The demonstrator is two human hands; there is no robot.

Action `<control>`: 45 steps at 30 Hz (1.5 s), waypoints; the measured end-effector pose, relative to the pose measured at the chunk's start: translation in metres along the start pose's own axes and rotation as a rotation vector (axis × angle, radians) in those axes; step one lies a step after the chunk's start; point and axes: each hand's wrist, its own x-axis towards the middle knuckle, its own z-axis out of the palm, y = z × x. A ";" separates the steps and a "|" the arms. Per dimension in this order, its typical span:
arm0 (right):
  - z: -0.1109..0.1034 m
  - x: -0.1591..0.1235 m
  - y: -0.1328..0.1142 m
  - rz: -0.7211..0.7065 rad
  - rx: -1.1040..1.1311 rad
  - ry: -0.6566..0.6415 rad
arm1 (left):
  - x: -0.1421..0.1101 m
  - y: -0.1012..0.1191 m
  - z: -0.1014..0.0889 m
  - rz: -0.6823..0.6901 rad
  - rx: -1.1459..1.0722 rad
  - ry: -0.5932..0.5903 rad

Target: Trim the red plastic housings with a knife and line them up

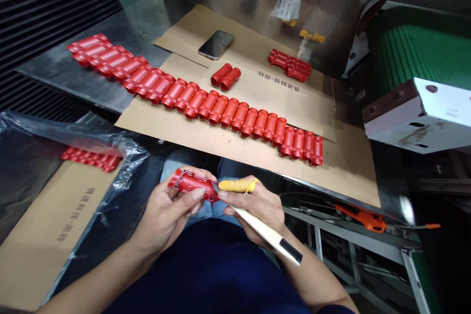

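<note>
My left hand grips a red plastic half-shell above my lap, thumb across it. Its hollow inner side, with ribs and a dark line around the edge, faces up. My right hand is closed around a knife with a cream handle and black butt end. The short blade is mostly hidden by the fingers and meets the right end of the shell. A yellow finger cot covers the right index finger. Beyond my hands, a long row of red tubular shells lies along the table edge.
Cardboard covers part of the metal table. On it lie two red shells, a phone and more red parts. A green conveyor belt stands right, an orange tool below. A plastic-lined box sits left.
</note>
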 end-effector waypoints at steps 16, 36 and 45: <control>0.000 -0.002 -0.009 0.047 -0.001 0.036 | -0.003 -0.001 0.000 0.036 -0.054 0.018; -0.023 0.011 0.004 -0.161 -0.222 -0.281 | 0.002 -0.001 0.001 -0.057 -0.037 0.056; 0.005 0.005 0.007 0.539 0.614 0.047 | -0.008 -0.007 -0.001 0.175 0.226 0.028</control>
